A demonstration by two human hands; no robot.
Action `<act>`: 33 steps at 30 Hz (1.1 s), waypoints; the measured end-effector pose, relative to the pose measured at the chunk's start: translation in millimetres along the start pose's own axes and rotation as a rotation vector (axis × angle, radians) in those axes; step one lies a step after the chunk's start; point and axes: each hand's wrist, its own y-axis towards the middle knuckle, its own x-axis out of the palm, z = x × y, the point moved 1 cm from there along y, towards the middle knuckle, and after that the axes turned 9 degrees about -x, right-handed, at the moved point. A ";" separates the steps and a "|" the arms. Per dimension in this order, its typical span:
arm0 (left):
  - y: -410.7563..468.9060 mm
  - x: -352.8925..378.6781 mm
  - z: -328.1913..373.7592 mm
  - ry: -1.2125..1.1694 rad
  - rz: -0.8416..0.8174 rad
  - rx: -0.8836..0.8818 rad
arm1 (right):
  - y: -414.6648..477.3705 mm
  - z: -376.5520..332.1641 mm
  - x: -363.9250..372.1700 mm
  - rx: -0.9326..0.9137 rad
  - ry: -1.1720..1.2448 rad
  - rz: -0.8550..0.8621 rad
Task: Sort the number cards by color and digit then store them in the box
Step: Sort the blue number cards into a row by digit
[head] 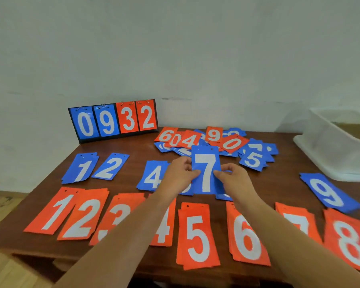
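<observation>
Nearer the person than the grip, a row of orange card stacks (197,235) with white digits 1 to 8 lies across the dark brown wooden table (133,150), and both forearms cross over it. The left hand (179,175) and right hand (235,177) each pinch a side edge of a blue rectangular card with a white 7 (206,163), thumbs on its face, holding it above the table. Partly hidden blue cards lie under the grip. Left of it lie the blue 4 stack (152,175), blue 2 stack (110,166) and blue 1 stack (81,167). Well to its right lies the blue 9 stack (328,192). Just beyond the grip sits a loose heap of mixed orange and blue cards (216,142). Farther back-left, a black flip scoreboard (114,120) reads 0932. Back-right stands a white plastic box (337,146).
</observation>
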 end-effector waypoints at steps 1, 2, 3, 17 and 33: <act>1.4 16.0 4.3 0.000 -0.025 0.008 | 0.5 4.6 -15.9 0.005 -0.005 0.016; 3.5 31.5 7.5 0.000 -0.037 0.016 | 1.3 9.3 -31.7 0.008 -0.015 0.041; 6.5 46.7 10.2 0.009 -0.038 0.024 | 2.7 13.6 -48.0 0.009 -0.036 0.077; 60.7 130.9 -4.7 0.992 -0.178 0.220 | 48.6 80.2 -122.6 0.107 -0.619 0.052; 70.3 124.3 10.1 0.900 -0.037 0.425 | 95.1 82.7 -125.8 -0.177 -0.869 0.016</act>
